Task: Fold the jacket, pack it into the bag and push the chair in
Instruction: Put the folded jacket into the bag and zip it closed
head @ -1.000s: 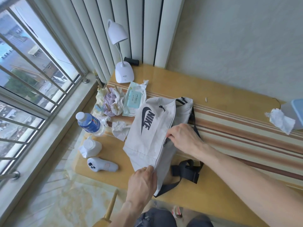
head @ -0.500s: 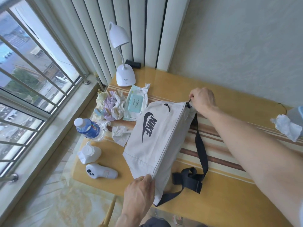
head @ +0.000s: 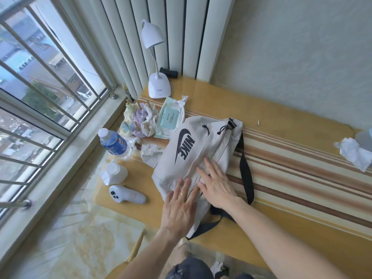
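A white bag (head: 187, 150) with a black logo and black strap (head: 246, 170) lies on the wooden table (head: 281, 125), its zip closed along the top. My left hand (head: 179, 206) rests flat on the bag's near end, fingers spread. My right hand (head: 216, 184) lies flat beside it on the zip line, fingers also spread. Neither hand grips anything. The jacket is not visible. A thin wooden piece of the chair (head: 135, 248) shows at the bottom, below the table's near edge.
On the table's left stand a white lamp (head: 158, 81), a wet-wipe pack (head: 170, 117), crumpled cloths (head: 142, 121), a water bottle (head: 114, 143), a white container (head: 114, 174) and a white controller (head: 125, 196). A tissue (head: 354, 154) lies far right. A barred window is at left.
My right hand has come back from the bag's far end, where it was at the zip pull, and now lies flat on the bag. My left hand released the near corner and flattened.
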`<move>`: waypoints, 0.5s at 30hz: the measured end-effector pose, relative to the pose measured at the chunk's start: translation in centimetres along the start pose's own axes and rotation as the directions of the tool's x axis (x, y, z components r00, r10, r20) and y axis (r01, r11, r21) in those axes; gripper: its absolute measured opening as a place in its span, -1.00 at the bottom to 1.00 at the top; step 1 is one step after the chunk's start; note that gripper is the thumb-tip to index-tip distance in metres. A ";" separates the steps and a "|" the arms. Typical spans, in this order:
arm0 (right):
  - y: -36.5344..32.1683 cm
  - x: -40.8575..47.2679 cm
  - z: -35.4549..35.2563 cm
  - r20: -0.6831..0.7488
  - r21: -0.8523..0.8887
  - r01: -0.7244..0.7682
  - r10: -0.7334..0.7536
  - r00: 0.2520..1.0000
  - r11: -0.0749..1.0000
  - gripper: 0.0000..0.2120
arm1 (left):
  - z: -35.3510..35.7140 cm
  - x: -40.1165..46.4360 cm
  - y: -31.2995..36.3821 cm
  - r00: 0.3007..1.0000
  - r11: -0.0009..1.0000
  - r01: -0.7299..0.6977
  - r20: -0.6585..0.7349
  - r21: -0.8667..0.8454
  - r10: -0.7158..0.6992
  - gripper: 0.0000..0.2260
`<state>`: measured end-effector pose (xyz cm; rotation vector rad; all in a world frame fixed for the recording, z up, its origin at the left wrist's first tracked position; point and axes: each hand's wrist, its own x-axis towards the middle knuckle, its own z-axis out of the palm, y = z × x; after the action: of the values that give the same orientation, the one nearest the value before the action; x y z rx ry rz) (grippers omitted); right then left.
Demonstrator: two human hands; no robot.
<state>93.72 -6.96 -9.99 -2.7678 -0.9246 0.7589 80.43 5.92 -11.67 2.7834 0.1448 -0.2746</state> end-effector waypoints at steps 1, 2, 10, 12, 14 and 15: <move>0.4 0.2 0.3 0.052 -0.022 -0.004 0.005 0.999 1.000 -0.44 | 0.2 0.3 -0.1 0.999 1.000 0.005 0.037 0.023 -0.005 -0.48; 0.7 0.3 0.4 0.094 -0.040 -0.011 0.015 0.996 0.999 -0.42 | 0.2 0.5 0.0 0.997 0.999 0.009 0.072 0.037 -0.012 -0.50; 0.1 -8.0 -0.9 0.097 0.125 -0.038 0.026 0.995 0.991 -0.39 | -2.5 -4.6 3.0 0.976 0.975 0.216 0.024 -0.058 -0.215 -0.55; 0.4 -12.2 -0.3 0.063 0.170 -0.026 0.016 0.998 0.985 -0.39 | -2.1 -8.1 4.0 0.957 0.950 0.288 0.012 -0.122 -0.289 -0.59; 0.8 -16.5 0.4 0.023 0.221 -0.014 0.009 1.000 0.975 -0.40 | -1.2 -11.7 4.9 0.938 0.934 0.346 0.024 -0.093 -0.345 -0.62; 1.1 -18.7 0.7 0.010 0.236 0.000 -0.002 1.000 0.972 -0.40 | -0.6 -13.6 5.3 0.927 0.925 0.374 0.043 -0.070 -0.371 -0.62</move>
<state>81.07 -18.94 -3.03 -2.5585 -0.7809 0.8256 67.99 0.21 -6.63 2.6555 0.6681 -0.3919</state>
